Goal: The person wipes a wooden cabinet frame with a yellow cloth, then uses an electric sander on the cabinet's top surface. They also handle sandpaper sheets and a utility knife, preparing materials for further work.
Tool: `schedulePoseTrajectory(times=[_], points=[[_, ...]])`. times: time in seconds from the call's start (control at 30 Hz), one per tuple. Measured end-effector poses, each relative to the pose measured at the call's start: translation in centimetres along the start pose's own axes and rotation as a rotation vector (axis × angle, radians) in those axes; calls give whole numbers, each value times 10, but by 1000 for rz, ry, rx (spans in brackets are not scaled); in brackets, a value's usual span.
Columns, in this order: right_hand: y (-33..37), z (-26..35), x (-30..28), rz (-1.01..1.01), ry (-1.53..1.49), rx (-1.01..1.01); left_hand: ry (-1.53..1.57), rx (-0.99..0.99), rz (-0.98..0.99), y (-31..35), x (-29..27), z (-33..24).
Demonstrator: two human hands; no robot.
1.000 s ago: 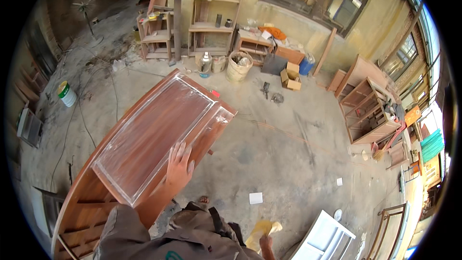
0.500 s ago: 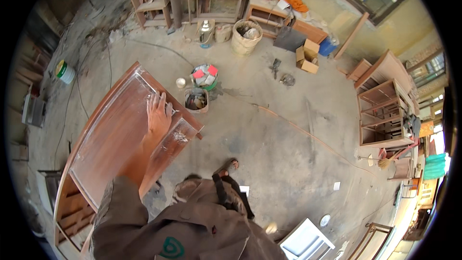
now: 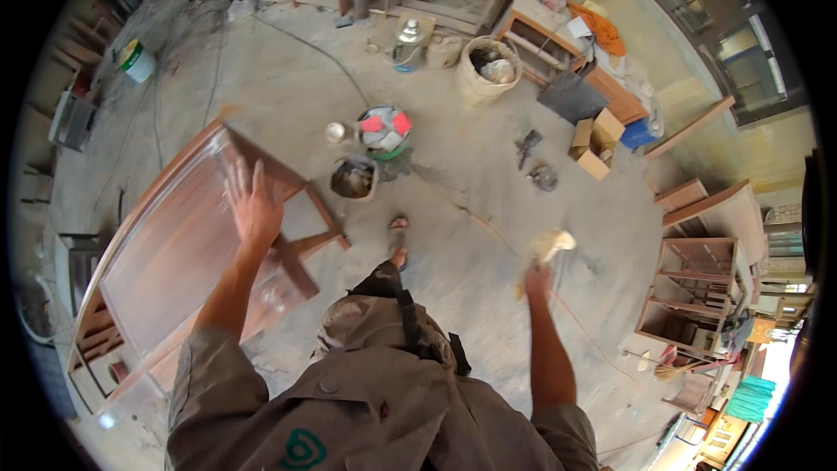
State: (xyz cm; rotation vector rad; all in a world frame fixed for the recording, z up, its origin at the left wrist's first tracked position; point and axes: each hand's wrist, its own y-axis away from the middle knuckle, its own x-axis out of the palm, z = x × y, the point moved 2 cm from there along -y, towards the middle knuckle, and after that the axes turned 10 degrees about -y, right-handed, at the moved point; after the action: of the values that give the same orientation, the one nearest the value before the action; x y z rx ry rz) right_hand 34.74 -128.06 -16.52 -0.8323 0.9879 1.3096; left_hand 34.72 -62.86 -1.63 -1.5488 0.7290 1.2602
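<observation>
Right hand has swung up into full view, gripping a blurry yellow sheet out over the floor; half a second ago it barely showed. Left hand is still splayed near the far edge of the brown wooden panel on the person's left, can't tell if touching. Hands well apart.

The wooden panel looks smooth and faintly glossy, the floor matt

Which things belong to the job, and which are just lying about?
Seem part of the job:
brown wooden furniture piece, at the left hand
pale yellow cloth-like thing, in the right hand

Seem just lying about:
cardboard box
orange cloth
</observation>
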Motion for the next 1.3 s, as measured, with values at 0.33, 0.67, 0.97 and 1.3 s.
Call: schedulePoseTrajectory(times=[0.33,0.67,0.97,1.3], points=[[-96,90,13,32,-440,470,-80,48,120,8,-7,-2],[-201,78,22,16,-395,460,-231,-145,420,4,16,-3],[-342,36,23,-27,-435,404,-35,-11,381,-40,92,-156],[-530,-29,2,1,-548,557,157,-161,1286,-47,233,-261]])
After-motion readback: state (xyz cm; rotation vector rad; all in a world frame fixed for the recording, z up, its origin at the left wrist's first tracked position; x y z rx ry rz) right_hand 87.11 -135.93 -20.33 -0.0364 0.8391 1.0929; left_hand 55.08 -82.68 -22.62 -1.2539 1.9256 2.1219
